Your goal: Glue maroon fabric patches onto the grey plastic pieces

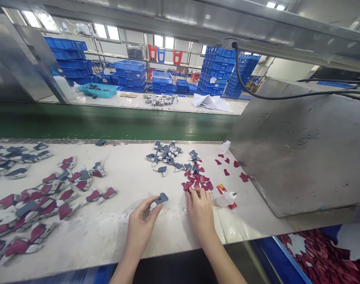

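My left hand (142, 221) pinches a small dark grey and white plastic part (162, 198) between thumb and fingers, just above the worktop. My right hand (201, 211) reaches to the near edge of a pile of flat maroon pieces (197, 179). Its fingers are bent together against the pile, and whatever is under the fingertips is hidden. Beyond lies a heap of grey and white parts (168, 153), like the one in my left hand. On the left, many similar parts with maroon faces (46, 189) are spread out. A small clear bottle with a thin tip (226, 199) lies right of my right hand, over a red and yellow packet (220, 189).
A slanted metal panel (298, 150) bounds the right side. Behind the white worktop (120, 232) runs a green conveyor belt (115, 120). Loose maroon pieces (226, 172) lie near the panel. A blue bin (292, 260) holding maroon pieces sits at lower right. A black cable (257, 94) hangs above.
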Motion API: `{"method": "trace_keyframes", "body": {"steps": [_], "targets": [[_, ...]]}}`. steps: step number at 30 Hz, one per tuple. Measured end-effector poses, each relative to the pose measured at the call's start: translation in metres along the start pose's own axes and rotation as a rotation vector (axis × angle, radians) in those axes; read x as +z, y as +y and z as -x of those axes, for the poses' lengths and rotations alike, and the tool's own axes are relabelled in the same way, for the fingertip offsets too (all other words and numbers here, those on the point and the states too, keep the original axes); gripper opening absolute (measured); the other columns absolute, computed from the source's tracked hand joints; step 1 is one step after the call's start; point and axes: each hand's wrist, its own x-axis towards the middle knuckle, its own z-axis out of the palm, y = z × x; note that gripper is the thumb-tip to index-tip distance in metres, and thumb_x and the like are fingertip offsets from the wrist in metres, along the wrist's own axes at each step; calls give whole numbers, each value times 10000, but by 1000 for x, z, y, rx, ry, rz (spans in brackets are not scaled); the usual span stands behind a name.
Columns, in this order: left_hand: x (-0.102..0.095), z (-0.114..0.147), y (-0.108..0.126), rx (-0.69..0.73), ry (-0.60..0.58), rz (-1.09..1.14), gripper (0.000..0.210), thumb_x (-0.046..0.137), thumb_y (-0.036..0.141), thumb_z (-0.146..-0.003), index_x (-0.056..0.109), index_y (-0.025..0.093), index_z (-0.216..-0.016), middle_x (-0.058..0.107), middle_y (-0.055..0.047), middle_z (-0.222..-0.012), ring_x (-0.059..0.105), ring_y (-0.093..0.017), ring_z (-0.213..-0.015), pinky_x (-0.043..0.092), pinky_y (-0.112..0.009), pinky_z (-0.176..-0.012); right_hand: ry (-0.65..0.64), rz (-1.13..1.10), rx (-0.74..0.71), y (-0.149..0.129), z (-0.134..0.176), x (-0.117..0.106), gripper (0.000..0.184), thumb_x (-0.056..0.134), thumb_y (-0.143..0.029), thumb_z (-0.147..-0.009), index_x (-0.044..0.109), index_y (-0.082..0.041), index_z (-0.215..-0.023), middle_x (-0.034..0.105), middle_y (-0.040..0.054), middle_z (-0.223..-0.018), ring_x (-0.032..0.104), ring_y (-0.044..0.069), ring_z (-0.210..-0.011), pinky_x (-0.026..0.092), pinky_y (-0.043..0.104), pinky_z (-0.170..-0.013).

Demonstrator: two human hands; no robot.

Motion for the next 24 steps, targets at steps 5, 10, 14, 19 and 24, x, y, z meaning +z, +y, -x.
{"method": "trace_keyframes", "body": {"steps": [5,10,14,19,24], "targets": [[7,5,3,-119,-18,192,437,743,398,-755,729,162,-1122,789,-92,-988,726,-270,-993,562,-323,-901,-44,-163,14,-17,-2,-23,316,427,-297,-994,713,-166,-966,653,97,-867,603,207,-785,518,321,-672],[10,9,11,-136,-64,233,469,735,372,-764,720,146,-1174,798,-69,-945,731,-264,-971,573,-306,-889,-215,-742,177,-51,9,-42,244,505,-324,-969,721,-216,-1006,685,71,-947,656,177,-867,539,258,-698],[10,14,16,-129,-76,213,470,728,360,-771,717,140,-1185,799,-44,-840,738,-243,-899,581,-299,-866,-233,-824,265,-62,16,-39,208,561,-350,-937,715,-224,-997,708,62,-966,667,187,-903,539,276,-754],[8,17,15,-129,-69,185,462,732,372,-768,724,163,-1180,787,-26,-808,718,-222,-881,573,-283,-858,-268,-825,351,-61,18,-37,223,614,-398,-894,722,-217,-966,733,56,-921,680,193,-850,545,282,-735],[6,16,13,-120,-84,152,474,720,386,-778,717,149,-1189,775,-24,-763,712,-208,-777,581,-304,-824,-279,-815,375,-60,18,-36,221,623,-408,-884,733,-226,-946,745,45,-916,688,197,-853,538,286,-755]]}}
